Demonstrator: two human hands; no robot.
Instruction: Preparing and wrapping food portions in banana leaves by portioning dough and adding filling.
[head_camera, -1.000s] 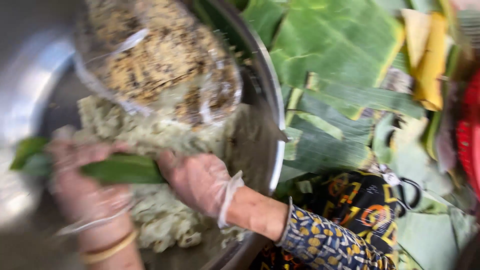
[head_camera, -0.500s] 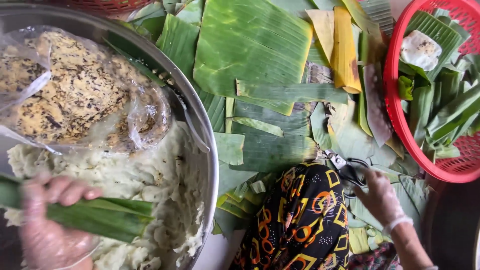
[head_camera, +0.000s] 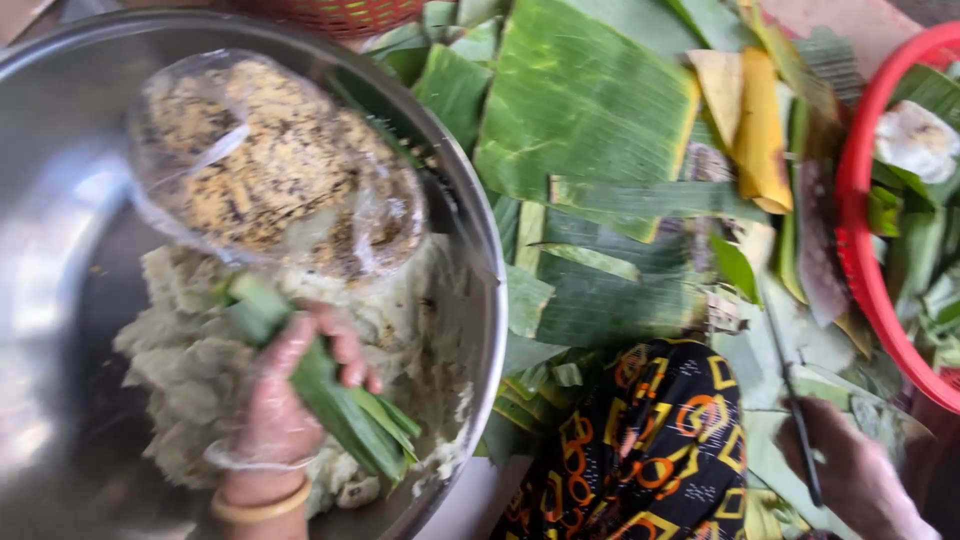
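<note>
Fingers (head_camera: 330, 345) of the left hand (head_camera: 275, 410), in a thin clear glove, are curled shut around a folded bundle of green leaf strips (head_camera: 330, 405). The right hand (head_camera: 850, 470) is blurred at the lower right, closed on a thin dark tool (head_camera: 795, 420) that I cannot identify.

Leaf strips: light, flexible, smooth-faced, likely slick against the glove and apt to split along the grain if bent hard. Best taken mid-length across the fold, as the hand has them now. One end pokes up past the fingers toward the bag; the other fans out below the palm.

Landmark: big steel bowl (head_camera: 60, 200).
- Leaf bundle sits inside the bowl, over its lower middle, lying on the dough.
- Pale greenish dough mass (head_camera: 180, 360) fills the bowl's lower half; soft and sticky-looking.
- Clear plastic bag of crumbly yellow-brown filling (head_camera: 270, 170) rests in the bowl's upper part, touching the dough.
- Broad banana leaves (head_camera: 580, 110) and cut leaf pieces lie spread just right of the bowl's rim.
- Patterned black-and-orange cloth (head_camera: 660, 450) sits below-right of the bowl.
- Red plastic basket (head_camera: 860, 240) with leaf scraps stands well right of the bowl, beyond the leaves.
</note>
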